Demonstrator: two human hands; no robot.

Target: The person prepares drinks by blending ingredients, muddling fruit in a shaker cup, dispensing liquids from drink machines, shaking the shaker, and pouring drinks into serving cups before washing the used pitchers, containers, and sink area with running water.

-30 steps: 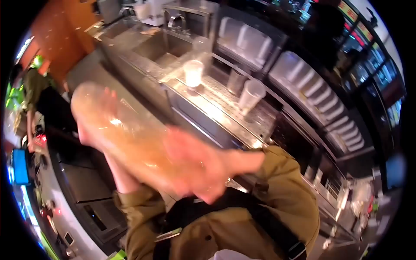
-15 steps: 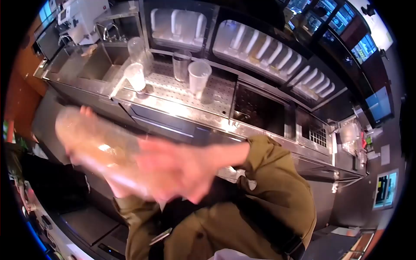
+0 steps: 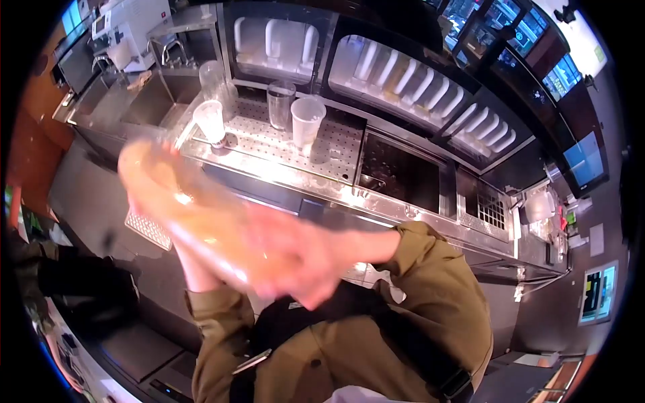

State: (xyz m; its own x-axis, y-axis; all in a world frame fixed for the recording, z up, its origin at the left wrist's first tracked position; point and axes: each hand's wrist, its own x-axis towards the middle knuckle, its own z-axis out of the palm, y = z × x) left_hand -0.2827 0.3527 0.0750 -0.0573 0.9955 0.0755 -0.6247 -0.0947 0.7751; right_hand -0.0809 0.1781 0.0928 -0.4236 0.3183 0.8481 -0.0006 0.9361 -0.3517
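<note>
A clear shaker [image 3: 201, 218] with orange liquid inside is held aslant in front of my body, blurred by motion. My right hand [image 3: 299, 258] is closed around its nearer, lower end. Behind and under the shaker, my left hand [image 3: 187, 258] grips toward the far upper end; most of its fingers are hidden, with only tips showing past the edge. Beyond the hands, on a perforated steel drainboard [image 3: 259, 144], stand a translucent cup [image 3: 308, 122], a clear tumbler [image 3: 280, 107] and a brightly lit cup [image 3: 209, 122].
Sinks [image 3: 158, 104] lie at the back left. Lidded bins with white handles [image 3: 406, 77] line the rear of the counter, above a dark recessed well [image 3: 403, 171]. At the left, a dark-clothed person's leg [image 3: 87, 285] shows near the floor.
The shaker and both hands have shifted, its far end moving right and upward in view. The orange liquid shows more clearly now. Both hands keep their hold.
</note>
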